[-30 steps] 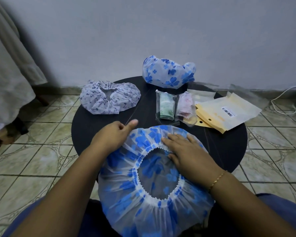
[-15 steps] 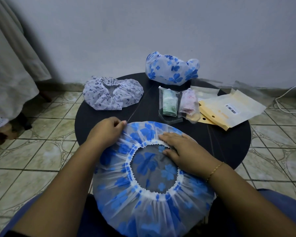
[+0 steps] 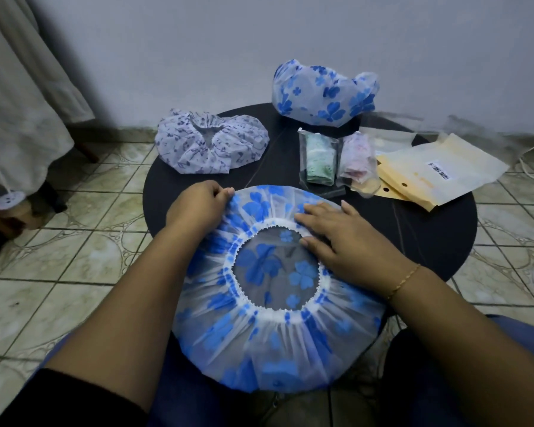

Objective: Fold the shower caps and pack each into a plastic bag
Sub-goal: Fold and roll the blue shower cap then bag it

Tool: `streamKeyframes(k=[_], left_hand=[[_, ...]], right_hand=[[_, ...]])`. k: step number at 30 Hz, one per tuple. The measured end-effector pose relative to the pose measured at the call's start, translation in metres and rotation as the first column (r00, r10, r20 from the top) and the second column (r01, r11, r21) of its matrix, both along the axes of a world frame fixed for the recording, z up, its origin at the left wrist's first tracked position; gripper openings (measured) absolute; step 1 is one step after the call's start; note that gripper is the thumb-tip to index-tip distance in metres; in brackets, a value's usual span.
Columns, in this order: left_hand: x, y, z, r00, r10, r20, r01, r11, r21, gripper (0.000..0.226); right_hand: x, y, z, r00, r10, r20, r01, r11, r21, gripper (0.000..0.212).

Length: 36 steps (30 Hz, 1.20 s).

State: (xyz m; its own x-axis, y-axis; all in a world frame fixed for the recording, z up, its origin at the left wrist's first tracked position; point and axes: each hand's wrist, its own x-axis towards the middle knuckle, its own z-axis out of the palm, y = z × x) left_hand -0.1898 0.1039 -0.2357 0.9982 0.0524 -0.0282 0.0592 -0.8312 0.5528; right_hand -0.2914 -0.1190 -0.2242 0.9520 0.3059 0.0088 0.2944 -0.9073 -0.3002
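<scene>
The blue-flowered shower cap [image 3: 278,303] lies opening-up at the near edge of the round black desk [image 3: 438,241], overhanging toward the lap. The left hand [image 3: 198,208] pinches the cap's far left rim in a curled grip. The right hand [image 3: 349,241] lies flat, fingers spread, pressing the elastic band. Two packed bags [image 3: 336,161] lie farther right, beside yellow envelopes [image 3: 429,177].

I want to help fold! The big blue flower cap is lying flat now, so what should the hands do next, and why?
Probably fold it in half. The blue flower cap lies spread open on the table, the left hand already pinches its far edge, and the right hand presses it flat near the elastic. Bringing that edge over toward the body looks like the natural first fold.
</scene>
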Motion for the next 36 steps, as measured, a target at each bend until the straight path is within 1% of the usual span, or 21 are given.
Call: streamKeyframes(k=[3, 4, 7, 9, 10, 11, 12, 13, 14, 15, 16, 17, 19, 22, 24, 27, 28, 30, 33, 34, 36], left_hand=[[0.002, 0.007, 0.000, 0.997, 0.073, 0.025, -0.074, 0.995, 0.064, 0.030], [0.003, 0.008, 0.001, 0.994, 0.090, 0.065, -0.097, 0.990, 0.102, 0.029], [-0.002, 0.006, 0.006, 0.959, 0.072, 0.274, -0.148, 0.952, 0.267, 0.031], [-0.014, -0.002, 0.016, 0.936, 0.012, 0.353, -0.113, 0.957, 0.268, 0.033], [-0.022, -0.007, 0.020, 0.933, -0.066, 0.354, -0.031, 0.965, 0.262, 0.032], [-0.030, -0.013, 0.022, 0.930, -0.177, 0.322, 0.092, 0.960, 0.264, 0.032], [-0.038, -0.018, 0.021, 0.921, -0.300, 0.250, 0.231, 0.934, 0.272, 0.035], [-0.046, -0.021, 0.018, 0.904, -0.406, 0.134, 0.359, 0.892, 0.274, 0.040], [-0.052, -0.023, 0.014, 0.883, -0.469, -0.005, 0.453, 0.850, 0.269, 0.046], [-0.055, -0.022, 0.009, 0.863, -0.489, -0.128, 0.505, 0.820, 0.269, 0.053], [-0.056, -0.020, 0.003, 0.850, -0.484, -0.207, 0.526, 0.803, 0.280, 0.060], [-0.056, -0.018, 0.000, 0.847, -0.474, -0.239, 0.529, 0.795, 0.298, 0.067], [-0.054, -0.018, -0.006, 0.858, -0.461, -0.226, 0.513, 0.789, 0.337, 0.075], [-0.054, -0.024, -0.010, 0.879, -0.445, -0.171, 0.474, 0.783, 0.403, 0.070], [-0.052, -0.028, -0.013, 0.891, -0.425, -0.158, 0.450, 0.788, 0.420, 0.071], [-0.044, -0.031, -0.015, 0.903, -0.409, -0.135, 0.425, 0.792, 0.438, 0.072], [-0.042, -0.032, -0.016, 0.903, -0.409, -0.130, 0.423, 0.794, 0.436, 0.071], [-0.039, -0.034, -0.017, 0.901, -0.421, -0.105, 0.425, 0.807, 0.409, 0.070], [-0.037, -0.034, -0.015, 0.899, -0.438, 0.009, 0.411, 0.851, 0.328, 0.064], [-0.038, -0.034, -0.011, 0.897, -0.438, 0.064, 0.401, 0.866, 0.299, 0.062], [-0.042, -0.030, 0.000, 0.885, -0.446, 0.134, 0.407, 0.880, 0.245, 0.067]], right_hand=[[-0.002, 0.000, 0.003, 0.999, -0.027, -0.020, 0.027, 1.000, -0.015, 0.048], [-0.002, 0.000, 0.003, 0.999, -0.030, -0.038, 0.029, 0.999, -0.019, 0.048], [-0.003, 0.005, -0.004, 0.995, -0.035, -0.097, 0.030, 0.998, -0.054, 0.050], [-0.003, 0.008, -0.011, 0.991, -0.042, -0.130, 0.032, 0.996, -0.080, 0.052], [-0.001, 0.009, -0.013, 0.990, -0.045, -0.136, 0.034, 0.996, -0.086, 0.053], [0.000, 0.010, -0.015, 0.990, -0.049, -0.135, 0.037, 0.995, -0.093, 0.054], [0.001, 0.010, -0.017, 0.990, -0.052, -0.128, 0.039, 0.994, -0.102, 0.055], [0.003, 0.011, -0.018, 0.992, -0.053, -0.118, 0.039, 0.993, -0.114, 0.057], [0.004, 0.011, -0.020, 0.993, -0.053, -0.107, 0.039, 0.991, -0.125, 0.057], [0.006, 0.012, -0.021, 0.994, -0.054, -0.099, 0.040, 0.990, -0.135, 0.058], [0.007, 0.012, -0.021, 0.994, -0.055, -0.092, 0.042, 0.989, -0.145, 0.058], [0.009, 0.011, -0.021, 0.995, -0.059, -0.085, 0.045, 0.987, -0.154, 0.058], [0.012, 0.011, -0.019, 0.996, -0.075, -0.055, 0.065, 0.982, -0.176, 0.056], [0.014, 0.013, -0.012, 0.995, -0.095, 0.022, 0.097, 0.972, -0.212, 0.055], [0.012, 0.019, -0.006, 0.994, -0.106, 0.034, 0.110, 0.975, -0.192, 0.055], [0.004, 0.029, -0.005, 0.985, -0.160, -0.063, 0.154, 0.984, -0.094, 0.061], [0.002, 0.030, -0.008, 0.978, -0.178, -0.105, 0.169, 0.982, -0.088, 0.064], [0.000, 0.028, -0.016, 0.966, -0.205, -0.158, 0.184, 0.974, -0.134, 0.070], [0.000, 0.024, -0.023, 0.968, -0.205, -0.143, 0.180, 0.969, -0.170, 0.074], [0.000, 0.023, -0.024, 0.973, -0.195, -0.125, 0.174, 0.971, -0.161, 0.074], [-0.001, 0.021, -0.023, 0.982, -0.174, -0.071, 0.169, 0.983, -0.075, 0.072]])
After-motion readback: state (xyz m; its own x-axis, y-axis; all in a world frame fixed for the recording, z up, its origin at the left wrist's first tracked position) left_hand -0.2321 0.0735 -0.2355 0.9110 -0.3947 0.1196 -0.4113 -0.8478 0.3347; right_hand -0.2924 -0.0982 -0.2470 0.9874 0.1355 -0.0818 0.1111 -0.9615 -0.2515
